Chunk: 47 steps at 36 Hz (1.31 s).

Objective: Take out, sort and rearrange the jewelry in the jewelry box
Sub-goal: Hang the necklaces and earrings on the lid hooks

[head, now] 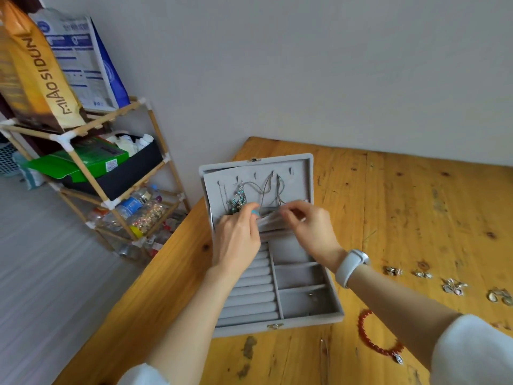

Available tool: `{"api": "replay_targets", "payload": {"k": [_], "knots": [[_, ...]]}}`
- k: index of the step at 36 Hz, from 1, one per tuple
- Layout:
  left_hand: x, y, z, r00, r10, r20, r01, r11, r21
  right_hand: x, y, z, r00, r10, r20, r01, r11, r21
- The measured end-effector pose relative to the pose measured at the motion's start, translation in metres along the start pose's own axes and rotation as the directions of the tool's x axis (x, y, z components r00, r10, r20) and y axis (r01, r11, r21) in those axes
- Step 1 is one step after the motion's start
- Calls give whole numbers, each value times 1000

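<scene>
Wooden table [388,204] by grey wall; both grips, left hand [236,237], right hand [311,229], pinching lid pocket [273,219] of jewelry box [302,276]

I see a grey velvet-lined rectangular jewelry box [277,323] lying open on the wooden table, its lid [302,173] propped upright at the far side. Thin silver chain necklaces [270,187] and a turquoise-beaded dangling piece [240,200] hang from hooks inside the lid. The base shows padded ring rolls [249,295] on the left and square compartments [301,276] on the right. To the right of the box lie four small clusters of silver earrings [452,284] in a row and a red beaded bracelet [369,337] with a silver charm.
</scene>
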<state>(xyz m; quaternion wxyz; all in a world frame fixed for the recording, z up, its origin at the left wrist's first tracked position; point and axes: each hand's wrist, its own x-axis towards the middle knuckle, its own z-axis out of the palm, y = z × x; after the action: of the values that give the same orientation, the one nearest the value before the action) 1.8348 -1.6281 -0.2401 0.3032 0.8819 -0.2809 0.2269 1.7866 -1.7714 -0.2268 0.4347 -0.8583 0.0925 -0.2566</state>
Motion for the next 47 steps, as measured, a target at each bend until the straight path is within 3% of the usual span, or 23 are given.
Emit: {"api": "replay_targets", "payload": {"k": [2, 5, 8, 12, 17, 22, 25, 27, 32, 37, 43, 47], "knots": [[-4, 0, 2, 999, -34, -16, 33, 999, -42, 10, -11, -5, 1000, -24, -15, 25, 997, 76], [-6, 2, 3, 998, 9, -57, -10, 999, -30, 20, -19, -7, 989, -150, 6, 149, 988, 37], [-7, 0, 5, 997, 36, -74, -35, 999, 6, 24, -12, -1, 927, -355, 124, 373, 907, -196], [-7, -4, 8, 999, 25, -48, -23, 999, 29, 26, 5, 7, 854, -440, 278, 520, 700, -489], [-10, -9, 9, 986, 154, -67, -150, 987, 66, 25, 0, 10, 921, -326, 213, 379, 623, -684], [-12, -7, 12, 994, 61, -88, -49, 990, 134, 31, -21, 11, 962, -44, 268, 243, 580, -777], [-14, -5, 16, 993, 84, -82, -69, 984, 163, 33, -26, 9, 974, 34, 223, 162, 586, -794], [-14, -5, 18, 991, 119, -65, -104, 976, 191, 33, -24, 7, 978, -1, 207, 167, 599, -783], [-9, -5, 15, 991, 116, -60, -99, 966, 237, 23, -13, 5, 902, -320, 291, 430, 733, -527], [-8, 0, 14, 993, 0, -116, 20, 984, 174, 24, -9, 9, 837, -324, 441, 523, 712, -468], [-7, -1, 15, 991, -21, -132, 34, 994, 104, 27, 6, 11, 789, -454, 414, 614, 550, -566], [-7, -1, 14, 989, -10, -148, 29, 992, 121, 28, 2, 5, 822, -405, 400, 557, 432, -709]]}}
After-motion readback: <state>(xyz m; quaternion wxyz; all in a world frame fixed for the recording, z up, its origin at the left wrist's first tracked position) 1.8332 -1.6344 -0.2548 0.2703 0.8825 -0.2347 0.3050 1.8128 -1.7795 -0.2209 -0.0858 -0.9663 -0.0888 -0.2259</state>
